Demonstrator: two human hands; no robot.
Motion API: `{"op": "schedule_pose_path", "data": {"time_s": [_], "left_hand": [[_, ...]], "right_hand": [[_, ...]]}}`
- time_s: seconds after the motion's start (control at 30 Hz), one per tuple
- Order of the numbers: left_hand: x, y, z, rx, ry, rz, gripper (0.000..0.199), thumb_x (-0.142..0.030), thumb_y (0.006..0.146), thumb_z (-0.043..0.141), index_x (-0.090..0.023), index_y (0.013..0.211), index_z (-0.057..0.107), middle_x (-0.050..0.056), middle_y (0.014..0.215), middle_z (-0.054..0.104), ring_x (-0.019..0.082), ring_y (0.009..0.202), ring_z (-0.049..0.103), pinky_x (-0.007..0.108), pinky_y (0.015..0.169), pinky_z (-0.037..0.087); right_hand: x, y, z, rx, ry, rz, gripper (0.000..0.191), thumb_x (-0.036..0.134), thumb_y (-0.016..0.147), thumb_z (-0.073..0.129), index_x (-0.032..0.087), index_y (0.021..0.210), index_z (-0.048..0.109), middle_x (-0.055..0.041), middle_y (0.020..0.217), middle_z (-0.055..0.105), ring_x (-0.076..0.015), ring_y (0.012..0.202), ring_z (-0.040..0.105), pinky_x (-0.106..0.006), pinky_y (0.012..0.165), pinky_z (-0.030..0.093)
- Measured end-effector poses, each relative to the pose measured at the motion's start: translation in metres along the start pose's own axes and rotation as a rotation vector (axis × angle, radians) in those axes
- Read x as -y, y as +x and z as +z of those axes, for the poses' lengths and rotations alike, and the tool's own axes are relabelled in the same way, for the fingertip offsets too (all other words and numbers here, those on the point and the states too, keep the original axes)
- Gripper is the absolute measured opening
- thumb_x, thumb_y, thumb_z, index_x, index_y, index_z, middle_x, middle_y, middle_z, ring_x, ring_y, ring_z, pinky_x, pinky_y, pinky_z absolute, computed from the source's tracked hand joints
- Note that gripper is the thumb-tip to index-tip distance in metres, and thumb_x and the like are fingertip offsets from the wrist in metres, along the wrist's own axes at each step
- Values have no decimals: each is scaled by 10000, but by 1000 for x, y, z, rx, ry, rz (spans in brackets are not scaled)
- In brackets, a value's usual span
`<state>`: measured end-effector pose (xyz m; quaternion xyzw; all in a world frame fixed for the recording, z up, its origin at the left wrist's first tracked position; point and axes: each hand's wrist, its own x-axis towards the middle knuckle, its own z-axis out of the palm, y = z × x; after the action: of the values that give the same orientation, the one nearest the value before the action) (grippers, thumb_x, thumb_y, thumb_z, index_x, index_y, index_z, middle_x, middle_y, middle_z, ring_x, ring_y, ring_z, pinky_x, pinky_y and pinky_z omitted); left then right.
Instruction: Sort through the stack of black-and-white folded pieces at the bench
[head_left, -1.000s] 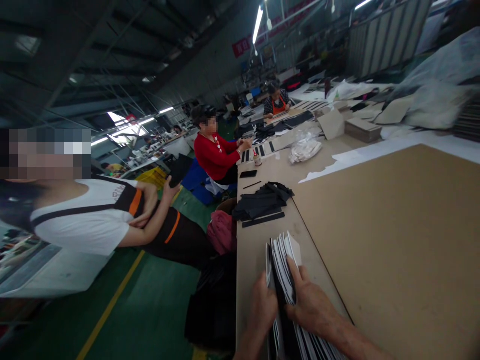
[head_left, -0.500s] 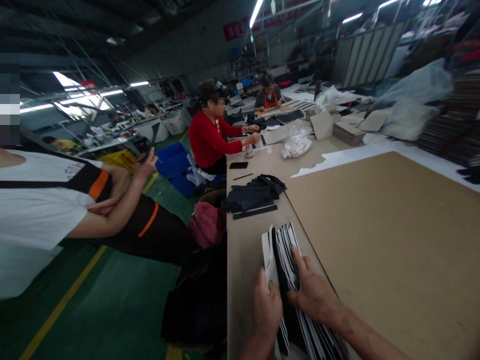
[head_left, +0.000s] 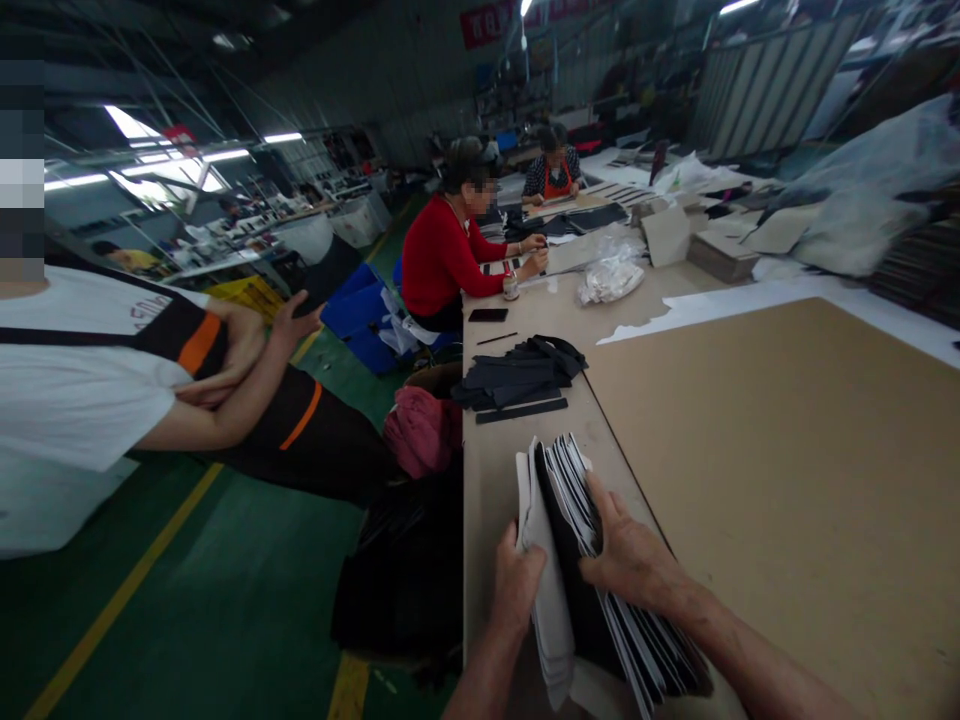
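**Stack of Thin Sheets [head_left: 574, 590] Is Showing Its Edges Above the Near Tabletop [head_left: 495, 470]**

In the head view, the left hand [head_left: 517, 575] is grasping the pale outer sheets at the left, its thumb lying across their face. The right hand [head_left: 630, 550] is spreading along the other side, fingers and thumb gripping the remaining black-and-white bundle. A black face is showing between them. The opposing hold is probably stopping the loose sheets from sliding apart; how tightly either hand is pressing, I cannot tell.

Beyond the stack, dark strips [head_left: 521, 370] are lying in a loose heap, perhaps to stay within reach. A phone [head_left: 488, 315] is resting farther off. A broad brown board [head_left: 787, 450] is occupying the right side.
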<state>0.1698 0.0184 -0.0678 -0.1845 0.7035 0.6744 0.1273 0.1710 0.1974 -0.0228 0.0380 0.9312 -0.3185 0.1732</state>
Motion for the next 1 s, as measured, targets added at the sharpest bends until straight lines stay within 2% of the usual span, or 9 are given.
{"op": "schedule_pose_path", "data": {"time_s": [0.1,0.27,0.4,0.53,0.63,0.7,0.83,0.9,1.0], "left_hand": [[10,-2,12,14,-79,-28,482,-180,669,527,-149,1137,636,90,1057,757,285,1011,697,368,893,552],[19,-7,23,42,-246,-16,517,-360,861,561,-247,1355,458,65,1359,625,233,1270,575,367,1111,442],[22,-11,17,151,-320,-32,684,-502,838,651,-271,1414,364,92,1419,573,254,1314,542,409,1149,408],[22,-13,18,215,-229,-14,985,-555,690,779,-228,1460,260,153,1464,517,304,1316,540,433,1130,436],[21,-12,25,252,-178,-22,1093,-516,630,834,-206,1468,204,179,1450,523,316,1274,576,448,1100,469],[19,-12,28,273,-144,-12,1047,-482,647,831,-211,1460,229,167,1429,545,309,1263,584,439,1097,473],[16,-17,29,299,-100,30,832,-412,765,727,-234,1456,301,119,1423,559,289,1296,556,419,1110,456],[14,-20,29,295,-90,39,794,-392,787,693,-236,1463,307,109,1428,557,288,1313,537,424,1121,441],[11,-26,30,272,-73,20,780,-392,795,673,-230,1467,313,111,1399,581,297,1298,543,437,1110,442]], "right_hand": [[8,7,-4,41,-13,22,1128,224,644,646,175,1579,17,-167,1398,467,-295,912,657,-361,760,468],[25,19,3,60,-41,4,1093,302,696,681,177,1588,62,-200,1407,455,-386,1023,648,-446,870,492],[16,26,9,94,53,-29,1105,365,722,711,142,1591,65,-247,1469,376,-410,1192,567,-486,990,462],[-15,24,9,144,337,-142,1194,378,675,759,142,1590,29,-210,1564,259,-364,1383,376,-479,1144,342],[-37,12,8,211,635,-59,1173,433,735,717,204,1589,-55,-174,1565,284,-326,1295,473,-487,1107,394],[-47,1,8,208,848,41,1147,491,765,692,222,1587,-60,-170,1552,307,-311,1258,511,-474,1069,437],[-58,-18,10,158,1130,113,998,535,757,727,193,1562,245,-146,1502,419,-312,1361,428,-442,1126,382],[-61,-24,10,205,1225,72,849,500,772,737,181,1489,412,-130,1415,535,-324,1305,491,-449,1112,397],[-67,-27,11,280,1316,-3,673,460,823,716,183,1407,526,-103,1318,625,-320,1225,562,-465,1101,407]]}}
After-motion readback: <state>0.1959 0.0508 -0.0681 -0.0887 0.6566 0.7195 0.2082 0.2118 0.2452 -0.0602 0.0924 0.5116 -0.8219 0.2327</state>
